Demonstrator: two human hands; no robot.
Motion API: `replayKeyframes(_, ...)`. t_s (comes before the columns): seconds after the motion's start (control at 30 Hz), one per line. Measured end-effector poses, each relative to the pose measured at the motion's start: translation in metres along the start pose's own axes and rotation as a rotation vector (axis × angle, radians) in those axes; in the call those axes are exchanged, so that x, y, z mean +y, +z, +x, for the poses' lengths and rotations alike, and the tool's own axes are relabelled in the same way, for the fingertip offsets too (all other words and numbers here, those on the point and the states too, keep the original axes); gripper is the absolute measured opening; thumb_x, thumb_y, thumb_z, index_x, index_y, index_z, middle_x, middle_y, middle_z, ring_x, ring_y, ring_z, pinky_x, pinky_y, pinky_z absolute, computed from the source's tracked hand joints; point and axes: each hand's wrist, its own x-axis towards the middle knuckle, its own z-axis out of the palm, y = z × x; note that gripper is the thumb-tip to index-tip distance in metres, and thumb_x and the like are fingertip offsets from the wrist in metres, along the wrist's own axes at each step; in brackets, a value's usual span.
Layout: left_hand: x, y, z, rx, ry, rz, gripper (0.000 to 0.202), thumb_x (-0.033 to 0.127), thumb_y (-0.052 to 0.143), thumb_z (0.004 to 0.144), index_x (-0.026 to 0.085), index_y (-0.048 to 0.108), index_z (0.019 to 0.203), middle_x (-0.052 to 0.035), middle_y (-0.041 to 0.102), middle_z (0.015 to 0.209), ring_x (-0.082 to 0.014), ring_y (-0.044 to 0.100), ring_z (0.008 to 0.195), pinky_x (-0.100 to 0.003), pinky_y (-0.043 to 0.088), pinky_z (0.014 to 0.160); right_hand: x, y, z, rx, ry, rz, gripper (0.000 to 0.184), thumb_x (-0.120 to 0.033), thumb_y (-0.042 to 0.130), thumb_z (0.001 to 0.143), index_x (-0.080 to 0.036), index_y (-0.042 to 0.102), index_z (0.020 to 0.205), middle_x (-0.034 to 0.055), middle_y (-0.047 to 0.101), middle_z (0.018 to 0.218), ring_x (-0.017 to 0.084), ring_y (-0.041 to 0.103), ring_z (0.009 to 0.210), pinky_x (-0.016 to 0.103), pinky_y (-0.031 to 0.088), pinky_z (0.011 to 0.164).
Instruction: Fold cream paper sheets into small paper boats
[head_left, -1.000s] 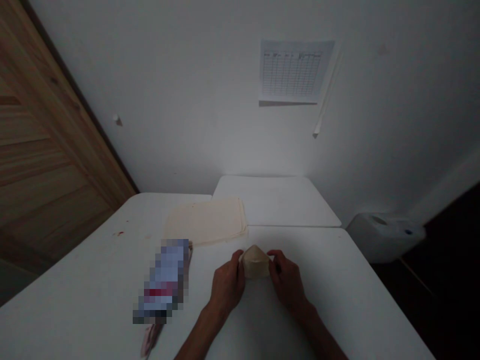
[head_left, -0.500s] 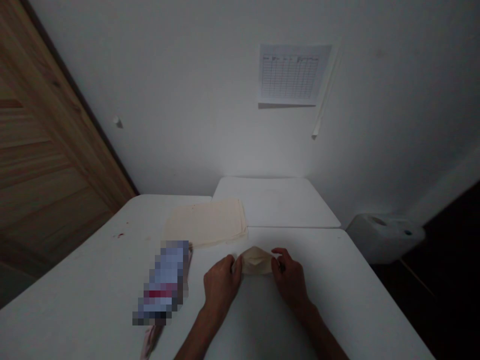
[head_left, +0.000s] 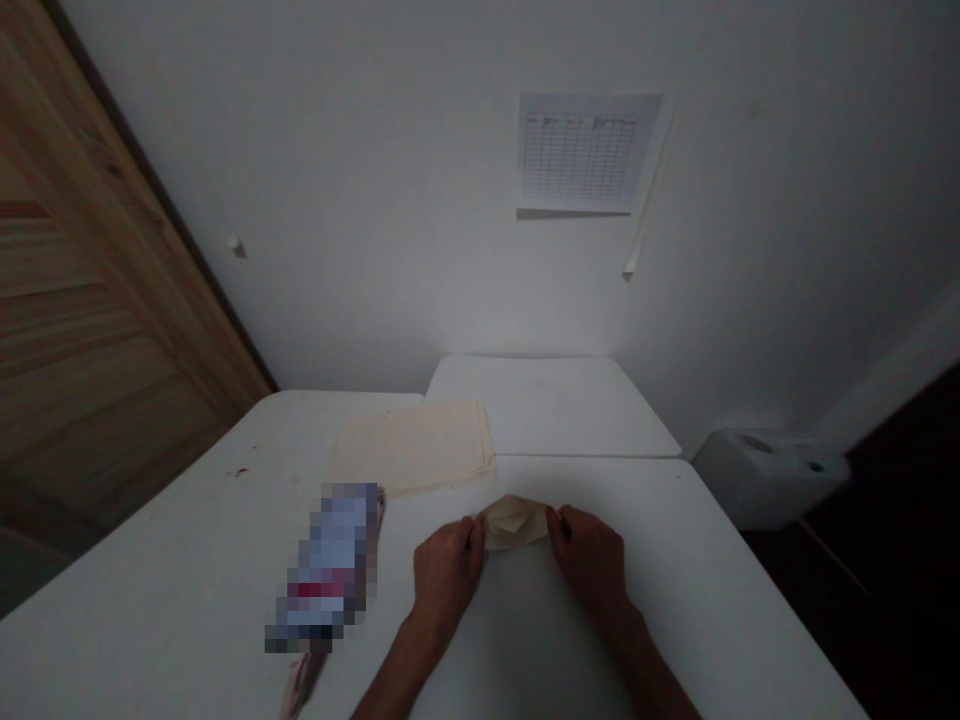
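Note:
A small folded piece of cream cloth (head_left: 514, 521) lies on the white table (head_left: 187, 570) in front of me. My left hand (head_left: 445, 575) pinches its left end, fingers closed. My right hand (head_left: 591, 565) pinches its right end in the same way. The cloth is stretched flat between the two hands. A stack of flat cream cloths (head_left: 411, 452) lies further back and to the left, apart from both hands.
A blurred-out oblong object (head_left: 326, 565) lies left of my left hand. A second white table (head_left: 551, 405) adjoins at the back. A wooden door (head_left: 82, 300) stands at left, a printed sheet (head_left: 585, 150) hangs on the wall, and a white container (head_left: 772, 470) sits at right.
The folded cloth stood up as a small peak between my hands; my hands have moved apart a little and it now lies lower and wider.

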Motion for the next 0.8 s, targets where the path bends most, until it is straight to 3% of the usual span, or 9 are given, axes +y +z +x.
replayKeyframes(0.3,0.001,0.008,-0.002,0.018,0.152,-0.141,0.044,0.031,0.031,0.099,0.019,0.057,0.066,-0.0043,0.063,0.061,-0.0161,0.058,0.056,-0.026,0.032,0.056,-0.009,-0.004,-0.006,-0.049,-0.183,0.108,0.038,-0.030,0.040,0.096,-0.019,0.058,0.065,0.0023,0.062,0.061,0.013,0.055,0.060,0.025,0.031,0.060)
replayKeyframes(0.47,0.001,0.008,-0.003,0.034,0.123,-0.151,0.043,0.035,0.036,0.097,0.020,0.053,0.061,-0.0022,0.058,0.057,-0.0155,0.054,0.054,-0.026,0.030,0.054,-0.008,-0.004,-0.004,-0.016,-0.151,0.094,0.039,-0.033,0.042,0.095,-0.019,0.059,0.062,0.0021,0.061,0.059,0.013,0.054,0.058,0.025,0.030,0.058)
replayKeyframes(0.6,0.001,-0.003,-0.002,0.084,0.007,-0.199,0.038,0.042,0.047,0.089,0.020,0.048,0.058,0.0011,0.049,0.052,-0.0140,0.046,0.050,-0.026,0.028,0.052,-0.004,-0.007,0.000,0.010,-0.108,0.109,0.039,-0.036,0.044,0.094,-0.020,0.060,0.062,0.0016,0.062,0.059,0.014,0.055,0.059,0.025,0.032,0.059)
replayKeyframes(0.7,-0.001,-0.012,0.002,0.108,-0.056,-0.421,0.031,0.045,0.052,0.085,0.020,0.052,0.068,0.0024,0.051,0.058,-0.0133,0.045,0.052,-0.024,0.033,0.053,0.000,-0.009,0.002,0.012,-0.090,0.156,0.041,-0.040,0.046,0.093,-0.019,0.061,0.062,0.0016,0.062,0.059,0.013,0.055,0.058,0.025,0.033,0.060)
replayKeyframes(0.8,-0.004,-0.014,0.007,0.038,-0.030,-0.705,0.027,0.043,0.055,0.084,0.018,0.061,0.093,-0.0019,0.062,0.081,-0.0137,0.052,0.062,-0.023,0.040,0.055,0.001,-0.011,0.004,-0.009,-0.069,0.226,0.042,-0.044,0.046,0.092,-0.019,0.061,0.062,0.0015,0.062,0.059,0.013,0.056,0.057,0.024,0.035,0.060)
